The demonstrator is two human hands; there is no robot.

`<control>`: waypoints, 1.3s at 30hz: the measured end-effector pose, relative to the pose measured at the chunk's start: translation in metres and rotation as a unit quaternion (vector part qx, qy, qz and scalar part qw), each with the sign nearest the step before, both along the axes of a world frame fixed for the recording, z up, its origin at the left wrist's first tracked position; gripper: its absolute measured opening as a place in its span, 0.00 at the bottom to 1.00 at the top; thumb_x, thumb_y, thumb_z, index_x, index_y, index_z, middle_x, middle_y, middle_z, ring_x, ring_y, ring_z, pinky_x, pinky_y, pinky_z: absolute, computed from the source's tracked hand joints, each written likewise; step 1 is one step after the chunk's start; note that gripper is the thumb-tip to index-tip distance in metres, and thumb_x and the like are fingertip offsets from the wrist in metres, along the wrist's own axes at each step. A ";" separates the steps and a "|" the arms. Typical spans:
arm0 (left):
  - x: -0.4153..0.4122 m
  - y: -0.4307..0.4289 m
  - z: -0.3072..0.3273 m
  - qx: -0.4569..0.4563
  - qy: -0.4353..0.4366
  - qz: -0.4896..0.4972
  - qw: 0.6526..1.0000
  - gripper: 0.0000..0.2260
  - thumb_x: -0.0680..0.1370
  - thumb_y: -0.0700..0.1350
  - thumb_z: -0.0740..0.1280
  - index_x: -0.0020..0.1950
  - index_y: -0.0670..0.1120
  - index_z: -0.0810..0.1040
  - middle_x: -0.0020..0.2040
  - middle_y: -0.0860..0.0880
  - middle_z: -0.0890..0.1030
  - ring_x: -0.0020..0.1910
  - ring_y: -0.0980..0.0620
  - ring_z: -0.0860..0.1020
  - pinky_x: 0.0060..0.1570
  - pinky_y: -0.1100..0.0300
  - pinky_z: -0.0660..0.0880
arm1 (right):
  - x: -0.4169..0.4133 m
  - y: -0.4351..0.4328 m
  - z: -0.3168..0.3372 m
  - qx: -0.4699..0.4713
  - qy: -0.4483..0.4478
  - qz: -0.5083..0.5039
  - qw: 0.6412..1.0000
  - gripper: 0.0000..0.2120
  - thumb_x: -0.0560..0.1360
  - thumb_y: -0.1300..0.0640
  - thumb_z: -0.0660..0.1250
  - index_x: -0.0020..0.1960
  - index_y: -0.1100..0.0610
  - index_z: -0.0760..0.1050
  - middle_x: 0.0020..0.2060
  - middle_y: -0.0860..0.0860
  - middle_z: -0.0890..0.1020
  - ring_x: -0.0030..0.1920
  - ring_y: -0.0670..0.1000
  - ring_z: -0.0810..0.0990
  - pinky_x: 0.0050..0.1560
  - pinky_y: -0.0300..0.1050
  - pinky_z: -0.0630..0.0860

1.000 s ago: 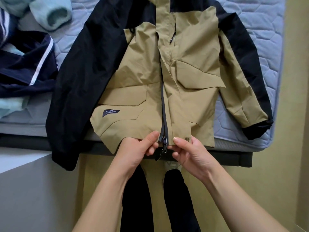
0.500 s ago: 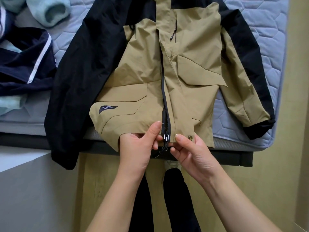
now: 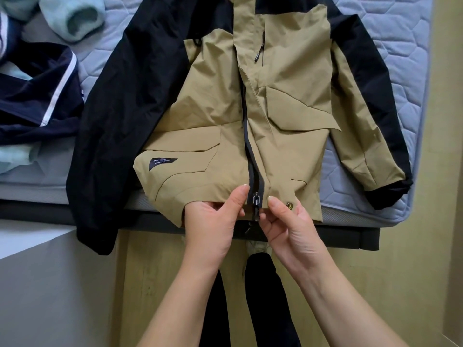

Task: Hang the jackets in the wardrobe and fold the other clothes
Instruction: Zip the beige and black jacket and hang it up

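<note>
A tan and black jacket (image 3: 215, 116) lies front-up on the mattress (image 3: 398, 28), its hem hanging over the near edge. My left hand (image 3: 213, 221) pinches the left front panel at the hem, thumb beside the dark zipper (image 3: 253, 171). My right hand (image 3: 288, 221) grips the right side of the hem, fingers just below the metal zipper slider (image 3: 256, 198). A brass snap (image 3: 290, 205) shows by my right fingers. The left black sleeve (image 3: 100, 196) droops off the bed.
A navy garment with white stripe (image 3: 45, 101) and a pale blue fleece (image 3: 72, 18) lie at the left on the mattress. A dark bed frame (image 3: 350, 236) runs below the mattress edge. A grey surface (image 3: 37, 284) stands at lower left. My dark trouser legs (image 3: 265, 284) are below.
The zipper slider has risen a little from the very bottom of the hem, and both hands have shifted slightly up with it. The jacket's lower fronts are drawn closer together.
</note>
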State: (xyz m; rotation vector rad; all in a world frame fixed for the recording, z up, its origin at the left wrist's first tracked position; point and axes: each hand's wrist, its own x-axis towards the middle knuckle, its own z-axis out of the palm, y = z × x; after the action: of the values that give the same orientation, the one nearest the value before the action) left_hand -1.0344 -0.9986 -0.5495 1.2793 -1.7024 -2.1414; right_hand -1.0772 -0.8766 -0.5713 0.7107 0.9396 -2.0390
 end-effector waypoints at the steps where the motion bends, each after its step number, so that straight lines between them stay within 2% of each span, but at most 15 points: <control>1: 0.001 0.001 0.000 0.005 -0.006 -0.011 1.000 0.08 0.68 0.49 0.73 0.38 0.45 0.82 0.33 0.49 0.82 0.32 0.55 0.78 0.35 0.63 0.75 | -0.001 -0.001 0.000 0.002 0.001 -0.018 1.000 0.11 0.70 0.65 0.70 0.52 0.60 0.78 0.42 0.55 0.84 0.38 0.49 0.83 0.37 0.38 0.80; 4: 0.007 0.009 -0.001 0.044 -0.029 -0.003 0.999 0.09 0.68 0.49 0.73 0.35 0.44 0.81 0.28 0.49 0.78 0.29 0.54 0.75 0.36 0.59 0.76 | -0.006 -0.004 -0.002 0.004 0.014 -0.018 1.000 0.11 0.70 0.65 0.69 0.52 0.60 0.75 0.42 0.56 0.84 0.38 0.49 0.83 0.38 0.39 0.79; 7: 0.010 0.011 0.000 0.039 -0.037 0.013 0.998 0.11 0.70 0.47 0.73 0.31 0.43 0.78 0.25 0.50 0.74 0.24 0.56 0.70 0.27 0.66 0.68 | -0.008 -0.003 -0.003 -0.001 0.002 0.026 1.000 0.16 0.70 0.63 0.71 0.55 0.62 0.71 0.42 0.56 0.83 0.42 0.52 0.82 0.44 0.44 0.79; 9: 0.010 0.011 -0.002 0.013 -0.036 0.002 0.999 0.13 0.72 0.44 0.73 0.28 0.46 0.77 0.25 0.52 0.75 0.24 0.57 0.70 0.27 0.68 0.68 | -0.008 -0.001 -0.004 0.009 0.008 0.051 0.999 0.18 0.71 0.62 0.72 0.57 0.63 0.71 0.44 0.56 0.83 0.45 0.53 0.82 0.48 0.47 0.78; 11: 0.009 0.010 -0.005 -0.016 -0.039 -0.022 0.999 0.15 0.73 0.42 0.73 0.27 0.48 0.78 0.25 0.55 0.77 0.25 0.60 0.73 0.29 0.71 0.69 | -0.010 0.000 -0.004 0.034 0.023 0.062 0.997 0.15 0.69 0.59 0.73 0.53 0.62 0.76 0.44 0.55 0.84 0.44 0.51 0.83 0.44 0.44 0.79; 13: 0.007 0.009 -0.005 -0.036 -0.047 -0.055 0.997 0.14 0.73 0.42 0.73 0.27 0.49 0.79 0.27 0.55 0.79 0.27 0.60 0.76 0.31 0.71 0.71 | -0.015 0.001 -0.004 0.056 0.028 0.073 0.995 0.14 0.66 0.59 0.72 0.51 0.62 0.77 0.42 0.55 0.84 0.42 0.51 0.83 0.42 0.45 0.81; 16: 0.004 0.006 -0.004 -0.038 -0.068 -0.065 0.995 0.14 0.72 0.46 0.73 0.27 0.47 0.78 0.25 0.53 0.78 0.26 0.58 0.75 0.31 0.69 0.70 | -0.021 0.001 -0.005 0.066 0.010 0.086 0.994 0.17 0.67 0.62 0.71 0.53 0.67 0.75 0.42 0.59 0.83 0.43 0.56 0.82 0.48 0.52 0.81; 20: -0.004 0.002 0.000 0.002 -0.067 -0.003 0.998 0.17 0.70 0.55 0.71 0.27 0.45 0.79 0.25 0.50 0.76 0.27 0.55 0.75 0.36 0.65 0.74 | -0.021 0.000 -0.003 0.040 -0.034 0.052 0.997 0.13 0.67 0.65 0.69 0.51 0.64 0.76 0.36 0.53 0.83 0.33 0.46 0.80 0.36 0.39 0.79; 23: -0.013 0.003 0.005 0.017 -0.040 0.015 0.999 0.18 0.69 0.56 0.70 0.28 0.43 0.79 0.25 0.50 0.76 0.27 0.56 0.75 0.35 0.66 0.73 | -0.015 0.000 -0.002 0.015 -0.055 0.020 0.998 0.10 0.68 0.65 0.68 0.50 0.61 0.77 0.36 0.52 0.83 0.32 0.44 0.80 0.37 0.38 0.78; 26: -0.020 0.007 0.006 0.012 -0.012 0.032 0.999 0.14 0.73 0.49 0.71 0.29 0.45 0.77 0.25 0.49 0.75 0.25 0.57 0.71 0.31 0.67 0.70 | -0.011 -0.002 0.001 -0.003 -0.061 -0.001 0.998 0.11 0.69 0.66 0.66 0.51 0.61 0.76 0.38 0.53 0.83 0.32 0.45 0.80 0.38 0.38 0.78; 28: -0.022 0.009 0.004 0.000 -0.001 0.048 0.999 0.13 0.73 0.46 0.72 0.30 0.45 0.76 0.26 0.51 0.75 0.26 0.57 0.71 0.32 0.66 0.70 | -0.009 -0.004 0.002 -0.011 -0.060 -0.007 0.998 0.13 0.70 0.67 0.66 0.55 0.62 0.75 0.42 0.54 0.82 0.35 0.47 0.80 0.40 0.39 0.79; 32: -0.022 0.014 0.001 0.000 0.007 0.061 0.998 0.10 0.71 0.47 0.72 0.31 0.47 0.78 0.28 0.54 0.76 0.30 0.58 0.74 0.36 0.64 0.73 | -0.010 -0.005 0.004 -0.014 -0.051 -0.017 0.998 0.17 0.70 0.66 0.67 0.59 0.63 0.75 0.46 0.56 0.83 0.41 0.50 0.80 0.44 0.41 0.79; 39: -0.020 0.015 -0.001 -0.008 0.015 0.069 0.997 0.14 0.71 0.50 0.72 0.26 0.50 0.75 0.26 0.55 0.73 0.27 0.57 0.70 0.32 0.65 0.70 | -0.009 -0.006 0.008 -0.002 -0.043 -0.020 0.999 0.16 0.68 0.65 0.69 0.56 0.63 0.76 0.44 0.55 0.83 0.38 0.47 0.81 0.41 0.38 0.79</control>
State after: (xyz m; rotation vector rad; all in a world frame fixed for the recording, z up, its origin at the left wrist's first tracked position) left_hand -1.0546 -0.9831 -0.5509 1.3128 -1.5682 -2.0540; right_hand -1.0863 -0.8826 -0.5638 0.8132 0.8786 -2.0277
